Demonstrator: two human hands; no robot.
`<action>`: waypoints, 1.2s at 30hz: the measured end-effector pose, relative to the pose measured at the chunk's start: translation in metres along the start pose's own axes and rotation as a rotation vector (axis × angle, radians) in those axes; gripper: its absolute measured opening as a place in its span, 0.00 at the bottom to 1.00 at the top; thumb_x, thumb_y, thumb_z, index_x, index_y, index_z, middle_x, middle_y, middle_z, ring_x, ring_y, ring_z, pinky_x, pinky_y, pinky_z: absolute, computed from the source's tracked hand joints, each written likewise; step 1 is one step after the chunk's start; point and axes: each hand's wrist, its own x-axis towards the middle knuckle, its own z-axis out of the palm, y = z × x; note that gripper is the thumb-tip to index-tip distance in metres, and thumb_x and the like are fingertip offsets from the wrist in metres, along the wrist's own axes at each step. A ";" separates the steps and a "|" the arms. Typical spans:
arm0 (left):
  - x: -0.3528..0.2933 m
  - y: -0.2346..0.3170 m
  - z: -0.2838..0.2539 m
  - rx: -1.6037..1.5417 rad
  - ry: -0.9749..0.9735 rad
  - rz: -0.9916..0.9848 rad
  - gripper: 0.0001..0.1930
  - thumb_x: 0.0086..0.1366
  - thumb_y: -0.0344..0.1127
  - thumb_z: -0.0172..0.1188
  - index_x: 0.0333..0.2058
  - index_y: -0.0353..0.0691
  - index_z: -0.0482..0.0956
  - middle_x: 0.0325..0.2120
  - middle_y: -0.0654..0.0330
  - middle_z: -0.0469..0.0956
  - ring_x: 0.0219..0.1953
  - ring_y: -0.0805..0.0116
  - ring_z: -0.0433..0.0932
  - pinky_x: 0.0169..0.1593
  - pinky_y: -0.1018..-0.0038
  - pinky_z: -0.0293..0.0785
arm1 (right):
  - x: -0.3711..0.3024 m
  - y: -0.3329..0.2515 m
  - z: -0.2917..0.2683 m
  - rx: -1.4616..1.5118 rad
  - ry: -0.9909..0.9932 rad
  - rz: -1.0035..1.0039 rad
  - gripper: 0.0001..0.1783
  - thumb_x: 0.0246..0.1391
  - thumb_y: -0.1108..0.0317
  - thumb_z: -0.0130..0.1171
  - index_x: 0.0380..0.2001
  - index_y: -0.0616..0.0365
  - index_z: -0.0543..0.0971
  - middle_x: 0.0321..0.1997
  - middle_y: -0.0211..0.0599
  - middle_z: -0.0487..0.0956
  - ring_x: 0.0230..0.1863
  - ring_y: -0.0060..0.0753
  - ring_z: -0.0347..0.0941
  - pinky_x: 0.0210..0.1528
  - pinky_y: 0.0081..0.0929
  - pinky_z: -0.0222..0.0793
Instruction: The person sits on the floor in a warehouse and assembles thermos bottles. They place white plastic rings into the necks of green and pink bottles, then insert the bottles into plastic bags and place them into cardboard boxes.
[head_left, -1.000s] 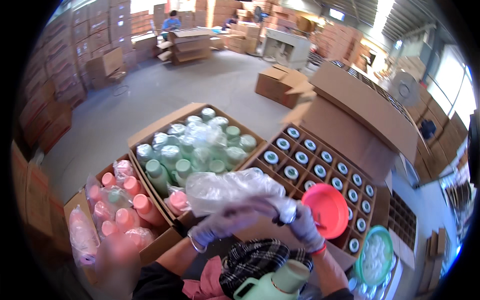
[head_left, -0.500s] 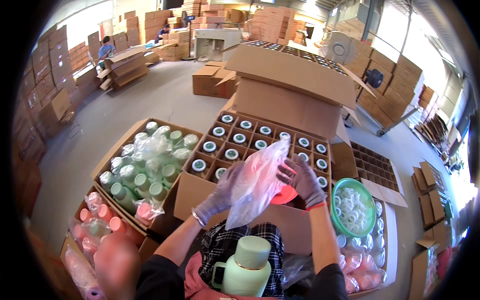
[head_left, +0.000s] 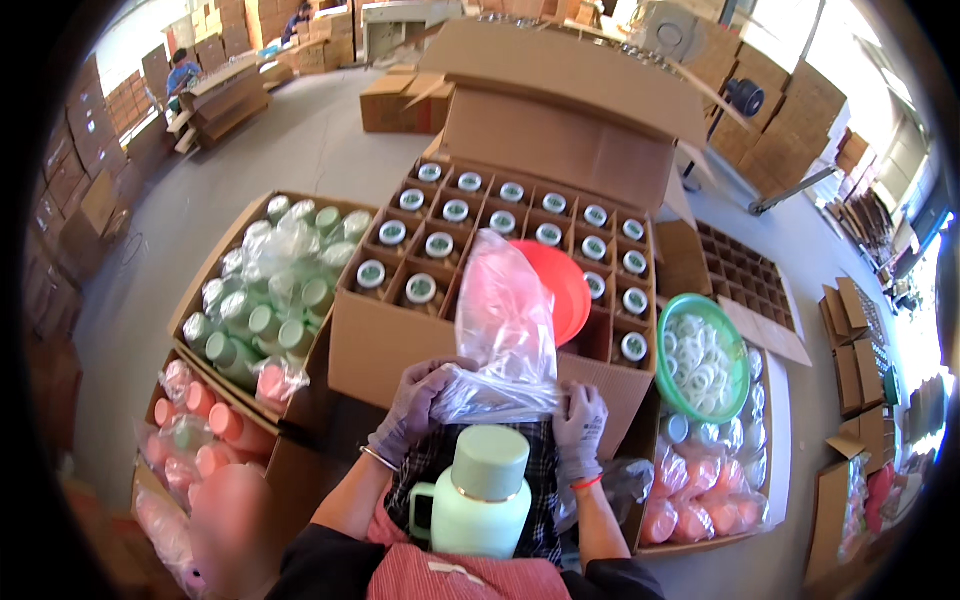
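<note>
a thin, clear plastic bag [head_left: 505,320] is spread between two gloved hands.
the fingers of the left hand [head_left: 415,400] and of the right hand [head_left: 582,420] are clamped on the two sides of its wrinkled, gathered edge; its upper part looks shiny and pinkish, and reaches over the brown cardboard box with square compartments [head_left: 372,342], covering part of the round red plastic bowl [head_left: 562,290]. below the bag, in the lap with black-and-white plaid cloth [head_left: 543,480], is a mint-green rounded flask [head_left: 487,515], with wide cylindrical lid, thin metallic ring and loop handle.

Crinkled clear bag [head_left: 504,345], upright mint-green jug [head_left: 484,505]
</note>
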 end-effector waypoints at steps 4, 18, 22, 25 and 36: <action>-0.073 0.020 -0.018 0.168 -0.179 -0.126 0.19 0.71 0.42 0.53 0.50 0.32 0.80 0.29 0.64 0.77 0.30 0.77 0.72 0.37 0.79 0.70 | -0.041 -0.032 -0.061 0.048 0.038 -0.362 0.19 0.39 0.72 0.59 0.39 0.60 0.73 0.44 0.45 0.72 0.53 0.53 0.67 0.63 0.57 0.57; -0.207 0.017 -0.071 0.092 -0.030 -0.426 0.12 0.66 0.33 0.58 0.42 0.29 0.82 0.54 0.51 0.75 0.53 0.67 0.74 0.61 0.70 0.66 | -0.140 -0.045 -0.076 0.354 -0.604 -0.490 0.15 0.42 0.71 0.64 0.37 0.58 0.76 0.48 0.48 0.76 0.45 0.52 0.75 0.45 0.39 0.74; -0.203 -0.001 -0.066 0.049 -0.016 -0.389 0.13 0.68 0.34 0.56 0.44 0.29 0.80 0.45 0.57 0.79 0.49 0.72 0.75 0.58 0.73 0.68 | -0.106 -0.053 -0.073 0.453 -0.559 -0.169 0.16 0.43 0.75 0.61 0.39 0.61 0.75 0.46 0.50 0.74 0.44 0.52 0.75 0.44 0.38 0.74; -0.206 -0.017 -0.065 0.159 -0.133 -0.273 0.13 0.70 0.36 0.55 0.44 0.32 0.81 0.45 0.56 0.79 0.48 0.69 0.76 0.57 0.72 0.69 | -0.113 -0.049 -0.077 0.411 -0.573 -0.276 0.15 0.44 0.73 0.61 0.39 0.61 0.75 0.47 0.49 0.74 0.44 0.51 0.75 0.43 0.37 0.74; -0.245 -0.036 -0.094 0.583 -0.852 -0.718 0.24 0.72 0.51 0.49 0.52 0.37 0.77 0.45 0.51 0.80 0.47 0.65 0.77 0.51 0.69 0.73 | -0.170 -0.030 -0.097 0.238 -1.159 -0.576 0.11 0.51 0.68 0.58 0.40 0.56 0.79 0.40 0.43 0.77 0.39 0.47 0.77 0.39 0.39 0.75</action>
